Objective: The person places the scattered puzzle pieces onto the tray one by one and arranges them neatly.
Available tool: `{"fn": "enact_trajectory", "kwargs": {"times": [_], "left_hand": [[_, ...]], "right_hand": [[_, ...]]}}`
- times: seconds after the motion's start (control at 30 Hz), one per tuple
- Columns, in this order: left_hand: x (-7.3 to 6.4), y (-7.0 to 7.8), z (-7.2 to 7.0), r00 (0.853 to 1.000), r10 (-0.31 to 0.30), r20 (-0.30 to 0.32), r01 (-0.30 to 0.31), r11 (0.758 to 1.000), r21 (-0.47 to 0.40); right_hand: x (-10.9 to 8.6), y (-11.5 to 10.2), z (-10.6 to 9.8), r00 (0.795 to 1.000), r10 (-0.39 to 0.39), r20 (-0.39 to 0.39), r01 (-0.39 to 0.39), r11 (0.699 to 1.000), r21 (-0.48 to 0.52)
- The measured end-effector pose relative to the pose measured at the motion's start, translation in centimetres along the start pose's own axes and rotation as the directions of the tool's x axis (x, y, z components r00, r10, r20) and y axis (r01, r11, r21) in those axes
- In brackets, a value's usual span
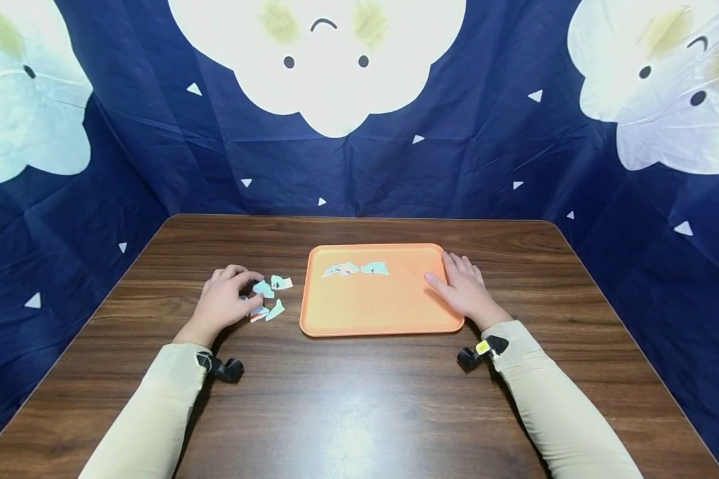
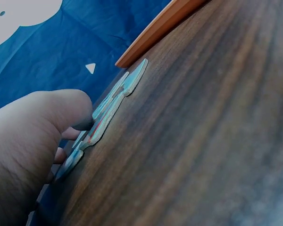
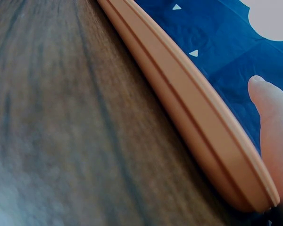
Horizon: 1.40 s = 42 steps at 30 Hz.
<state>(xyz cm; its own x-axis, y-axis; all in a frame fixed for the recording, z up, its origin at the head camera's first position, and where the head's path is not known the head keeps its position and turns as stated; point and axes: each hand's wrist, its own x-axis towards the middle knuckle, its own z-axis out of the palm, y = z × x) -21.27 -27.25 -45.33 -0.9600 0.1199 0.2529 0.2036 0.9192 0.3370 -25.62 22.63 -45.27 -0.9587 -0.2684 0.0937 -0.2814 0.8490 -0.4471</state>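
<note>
Right now, your left hand [image 1: 218, 305] is left of the orange tray [image 1: 371, 307], thumb and index finger bent around a light-blue puzzle piece [image 1: 263, 289]; I can't tell whether they actually pinch it. Your right hand [image 1: 464, 287] lies on the tray's right edge, fingers extended, thumb reaching over the inside. Close by your left fingers, still left of the tray, you have a white-ended piece [image 1: 282, 283], a slim pale piece [image 1: 275, 310] and a red-striped piece [image 1: 258, 314], all flat on the desk [image 1: 347, 406]. Inside the tray, towards its far rim, sit a pink-and-white patterned piece [image 1: 340, 269] and a plain blue piece [image 1: 374, 268]. They should be light, stiff and perhaps slick, so take opposite edges between fingertip and thumb; narrow points could bend. Beyond the tray hangs a navy cloud-print cloth [image 1: 347, 173].
</note>
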Motion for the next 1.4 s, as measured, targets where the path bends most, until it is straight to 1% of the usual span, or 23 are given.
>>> {"fn": "enact_trajectory", "kwargs": {"times": [0.17, 0.37, 0.5, 0.67, 0.97, 1.23, 1.4], "left_hand": [[0.1, -0.1, 0.5, 1.000, -0.016, -0.006, 0.016, 1.000, 0.005], [0.2, 0.1, 0.7, 0.999, -0.040, -0.002, 0.040, 0.999, 0.007], [0.2, 0.2, 0.5, 1.000, -0.030, 0.004, 0.030, 0.999, 0.011], [0.3, 0.0, -0.1, 1.000, -0.014, 0.025, 0.014, 1.000, 0.007], [0.2, -1.2, -0.5, 0.998, -0.048, 0.033, 0.049, 0.999, -0.010], [0.2, -1.7, -0.9, 0.999, -0.051, 0.003, 0.051, 0.999, -0.015], [0.3, -1.5, -0.7, 0.998, -0.067, -0.008, 0.067, 0.998, 0.001]], "right_hand": [[0.0, -0.1, -0.1, 1.000, 0.002, 0.005, -0.002, 1.000, -0.001], [0.0, -0.1, -0.1, 1.000, 0.006, 0.013, -0.006, 1.000, 0.001], [-0.1, -0.1, -0.3, 1.000, 0.010, 0.020, -0.010, 1.000, 0.004], [-0.1, -0.1, -0.2, 1.000, 0.011, 0.018, -0.011, 1.000, 0.003], [0.0, 0.0, -0.1, 1.000, 0.005, 0.017, -0.005, 1.000, -0.004], [0.0, 0.1, 0.0, 1.000, 0.007, 0.020, -0.007, 1.000, -0.003], [0.1, 0.3, 0.1, 1.000, 0.009, 0.018, -0.009, 1.000, -0.006]]}}
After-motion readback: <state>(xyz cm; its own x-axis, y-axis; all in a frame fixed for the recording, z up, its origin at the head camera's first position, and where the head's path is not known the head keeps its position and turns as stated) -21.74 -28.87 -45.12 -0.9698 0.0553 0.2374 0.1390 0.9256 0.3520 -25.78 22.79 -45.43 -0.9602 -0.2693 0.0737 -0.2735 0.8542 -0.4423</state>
